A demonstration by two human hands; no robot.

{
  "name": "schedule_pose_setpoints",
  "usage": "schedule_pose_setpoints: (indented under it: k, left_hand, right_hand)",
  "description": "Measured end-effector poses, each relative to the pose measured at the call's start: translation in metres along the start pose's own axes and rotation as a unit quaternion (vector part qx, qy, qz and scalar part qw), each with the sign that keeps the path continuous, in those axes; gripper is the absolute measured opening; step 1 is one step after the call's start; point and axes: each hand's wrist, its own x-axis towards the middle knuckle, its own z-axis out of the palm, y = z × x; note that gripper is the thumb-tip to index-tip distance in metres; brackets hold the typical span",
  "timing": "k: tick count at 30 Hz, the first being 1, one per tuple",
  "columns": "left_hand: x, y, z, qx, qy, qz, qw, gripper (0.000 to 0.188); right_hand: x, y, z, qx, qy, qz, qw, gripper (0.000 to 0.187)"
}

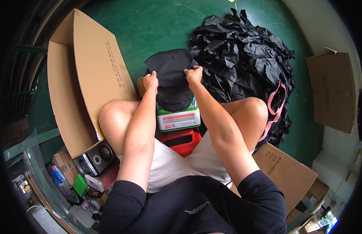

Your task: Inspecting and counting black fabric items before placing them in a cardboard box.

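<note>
Between my knees I hold up a piece of black fabric (171, 67) by its two sides. My left hand (151, 81) pinches its left edge, and my right hand (193, 75) pinches the right edge. Below it, more folded black fabric (174, 98) lies stacked on a white and green box (179, 120). Just right of my right hand rises a big heap of crumpled black fabric (239, 54). A pink strap (275, 111) lies along the heap's right side.
An open cardboard box (99, 66) stands at my left. Flat cardboard (284, 175) lies at my lower right, and another carton (332, 91) leans by the right wall. A red plastic object (183, 141) sits between my thighs. A speaker (97, 158) is at lower left.
</note>
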Motion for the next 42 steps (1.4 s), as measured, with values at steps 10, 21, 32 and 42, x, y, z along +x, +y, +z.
schedule_pose_setpoints:
  k: [10,21,32,42]
  left_hand:
    - [-0.032,-0.047,-0.017,0.252,0.096,0.026,0.963,0.040]
    - [-0.046,-0.066,-0.018,0.196,0.141,0.013,0.970,0.035]
    - [0.013,-0.096,-0.020,-0.099,0.115,0.052,0.987,0.029]
    - [-0.037,-0.026,-0.011,0.127,0.130,-0.041,0.982,0.051]
  right_hand:
    - [-0.063,0.005,-0.018,-0.125,0.049,0.009,0.991,0.026]
    - [-0.088,-0.005,-0.038,-0.175,0.052,0.094,0.979,0.028]
    - [-0.083,-0.009,-0.031,-0.233,0.027,0.124,0.964,0.054]
    - [-0.067,0.003,-0.038,-0.201,0.019,0.108,0.973,0.055]
